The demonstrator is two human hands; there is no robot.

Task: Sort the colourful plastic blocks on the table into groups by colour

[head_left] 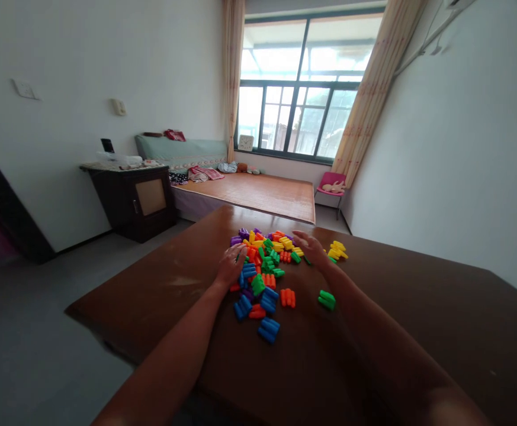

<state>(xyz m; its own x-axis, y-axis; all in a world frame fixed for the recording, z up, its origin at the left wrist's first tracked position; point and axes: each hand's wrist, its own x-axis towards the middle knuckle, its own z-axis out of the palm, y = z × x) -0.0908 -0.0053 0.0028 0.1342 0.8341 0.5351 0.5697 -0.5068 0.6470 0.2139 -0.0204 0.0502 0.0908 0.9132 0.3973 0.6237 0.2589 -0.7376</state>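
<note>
Left hand, right hand both loosely open, flanking multicoloured ribbed plastic blocks.
Heap sits between my hands on glossy dark-brown table, likely hemmed in.

On the table, toward its far edge, a heap of building blocks; right of it, a smaller cluster. Nearer the front edge, stray blocks. Beyond the far left corner, a bed, cabinet left, chair right.

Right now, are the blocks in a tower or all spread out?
Spread out: the blocks lie in a loose jumble on the table, and a green block sits apart.
</note>
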